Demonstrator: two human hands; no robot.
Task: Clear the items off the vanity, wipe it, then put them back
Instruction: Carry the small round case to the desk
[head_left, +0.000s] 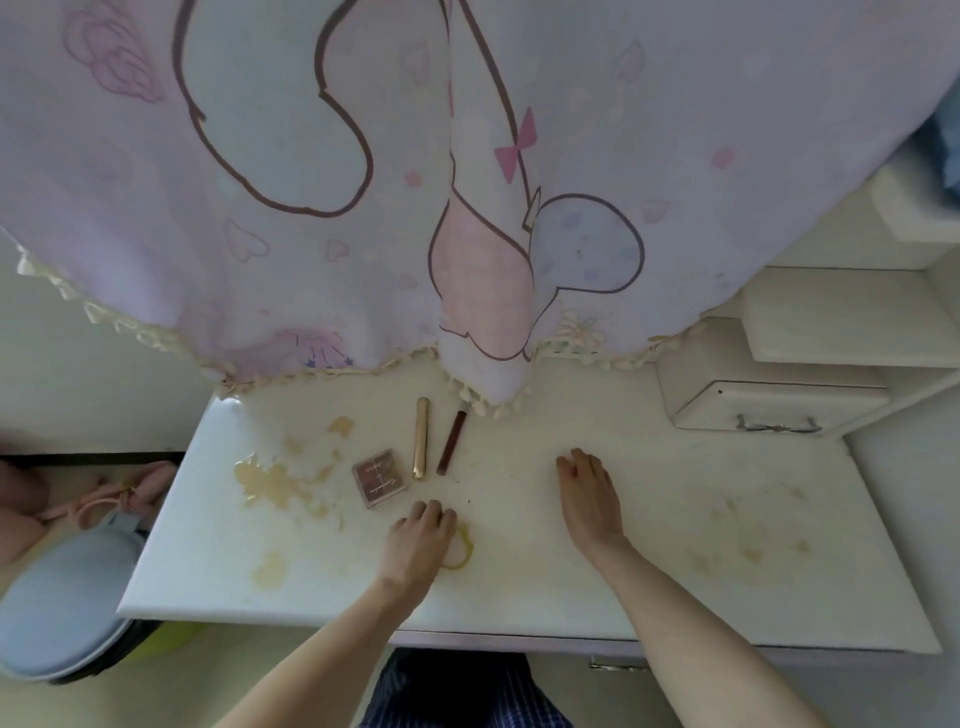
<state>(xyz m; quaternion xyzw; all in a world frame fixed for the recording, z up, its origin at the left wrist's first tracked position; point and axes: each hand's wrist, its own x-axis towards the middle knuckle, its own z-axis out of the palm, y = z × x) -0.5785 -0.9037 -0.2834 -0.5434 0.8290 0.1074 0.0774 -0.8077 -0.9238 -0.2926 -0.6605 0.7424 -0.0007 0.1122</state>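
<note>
On the white vanity top lie a square brown compact, a gold tube and a dark red lip pencil, side by side near the middle back. Yellowish stains spread over the left part of the top. My left hand rests knuckles-up just in front of the compact, fingers curled over a round pale pad with a yellow rim. Flat on the bare top to the right lies my right hand, fingers together, holding nothing.
A pink printed curtain with a tasselled hem hangs over the back of the vanity. A small white drawer unit and shelves stand at the right. Left of the vanity are a blue-lidded bin and a pink bag on the floor.
</note>
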